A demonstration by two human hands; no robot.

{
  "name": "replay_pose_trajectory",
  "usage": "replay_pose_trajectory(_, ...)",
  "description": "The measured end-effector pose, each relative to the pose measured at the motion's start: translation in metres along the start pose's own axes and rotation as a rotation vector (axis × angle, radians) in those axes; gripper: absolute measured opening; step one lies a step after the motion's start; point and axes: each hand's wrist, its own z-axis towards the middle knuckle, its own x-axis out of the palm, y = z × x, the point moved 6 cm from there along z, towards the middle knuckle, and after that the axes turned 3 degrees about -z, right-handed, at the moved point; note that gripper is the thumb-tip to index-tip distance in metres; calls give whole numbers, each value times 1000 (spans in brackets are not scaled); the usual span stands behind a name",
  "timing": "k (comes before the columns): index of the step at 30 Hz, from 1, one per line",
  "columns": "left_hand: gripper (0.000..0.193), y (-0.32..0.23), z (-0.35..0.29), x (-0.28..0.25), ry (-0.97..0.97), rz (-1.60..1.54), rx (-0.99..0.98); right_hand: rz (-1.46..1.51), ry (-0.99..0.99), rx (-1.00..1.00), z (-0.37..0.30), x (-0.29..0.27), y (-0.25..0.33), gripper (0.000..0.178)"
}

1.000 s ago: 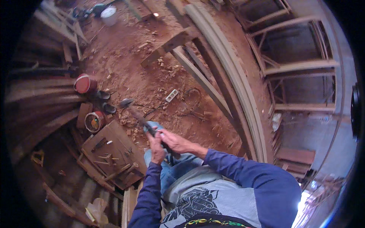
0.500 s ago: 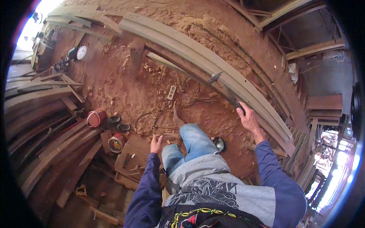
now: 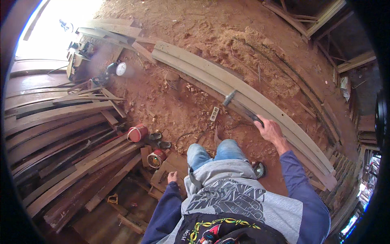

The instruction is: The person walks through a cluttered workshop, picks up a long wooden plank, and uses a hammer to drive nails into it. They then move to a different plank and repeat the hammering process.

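Note:
My right hand (image 3: 269, 131) is wrapped round the dark grip of a hammer (image 3: 230, 97). The hammer's metal head points away from me, just over the near edge of the long pale planks (image 3: 195, 65). These planks lie side by side across the space in front of me and look bent by the lens. Low beside my left leg, my left hand (image 3: 172, 177) hangs with its fingers curled in. Whether anything is inside those fingers is hidden. Near my foot a white power strip (image 3: 214, 114) lies on the dirt floor.
Two red buckets (image 3: 137, 133) (image 3: 156, 158) and dark sandals (image 3: 159, 140) sit left of my legs. Stacked boards (image 3: 61, 122) fill the left side. A round power tool (image 3: 259, 169) lies by my right leg. Sawdust (image 3: 248, 44) covers ground beyond the planks.
My left hand has dropped back towards my hip, and its fingers have curled in. The right hand keeps its hold on the hammer. The whole view has shifted, with my legs now closer together.

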Motion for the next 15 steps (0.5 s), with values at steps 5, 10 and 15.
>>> replay_pose_trajectory(5,35,-90,5,30,110,-1,163,50,47,-57,91,17,89,52)
replay_pose_trajectory(10,32,-147,9,19,86,-77,133,120,24,-128,168,32,180,51)
replay_pose_trajectory(15,33,-150,1,-7,12,18,238,146,23,-218,221,44,250,46)
